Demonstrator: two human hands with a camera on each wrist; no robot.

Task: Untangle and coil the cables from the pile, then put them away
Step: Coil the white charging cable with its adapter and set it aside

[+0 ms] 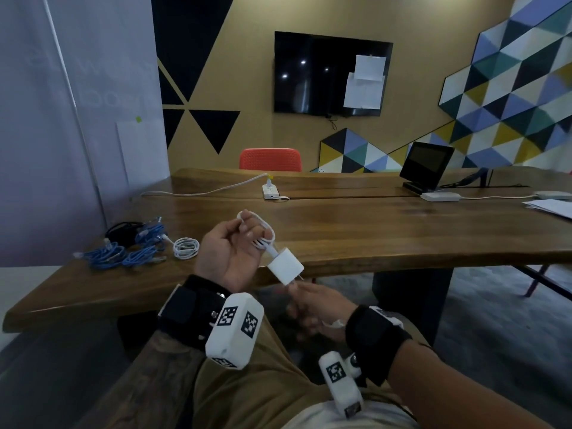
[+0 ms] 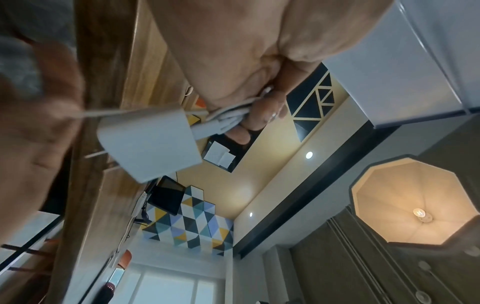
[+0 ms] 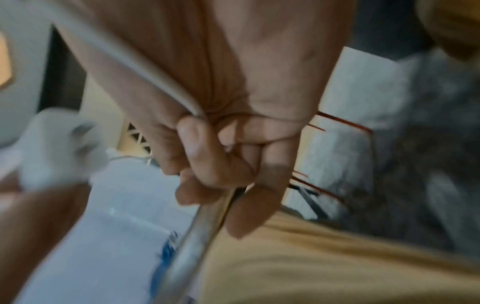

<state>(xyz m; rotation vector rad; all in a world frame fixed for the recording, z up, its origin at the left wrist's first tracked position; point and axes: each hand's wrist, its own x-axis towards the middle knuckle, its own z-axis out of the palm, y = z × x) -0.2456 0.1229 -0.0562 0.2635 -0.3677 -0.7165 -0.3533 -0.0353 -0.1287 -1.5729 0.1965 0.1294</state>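
Note:
My left hand (image 1: 244,239) is raised above the table's near edge and holds a white cable (image 1: 257,227) wound in loops round its fingers. The cable's white charger block (image 1: 285,266) hangs from the loops with its prongs pointing down, and shows close up (image 2: 148,144) beside the bundled strands (image 2: 228,117). My right hand (image 1: 305,305) sits just under the prongs, its fingers (image 3: 207,162) curled round a stretch of white cable (image 3: 135,76). On the table's left lie blue cables (image 1: 123,253), a black cable (image 1: 123,232) and a coiled white cable (image 1: 185,247).
The wooden table (image 1: 387,239) carries a white power strip (image 1: 269,190) with its cord, a small dark screen on a stand (image 1: 427,162), a white box (image 1: 441,196) and papers (image 1: 551,207). A red chair (image 1: 269,159) stands behind it.

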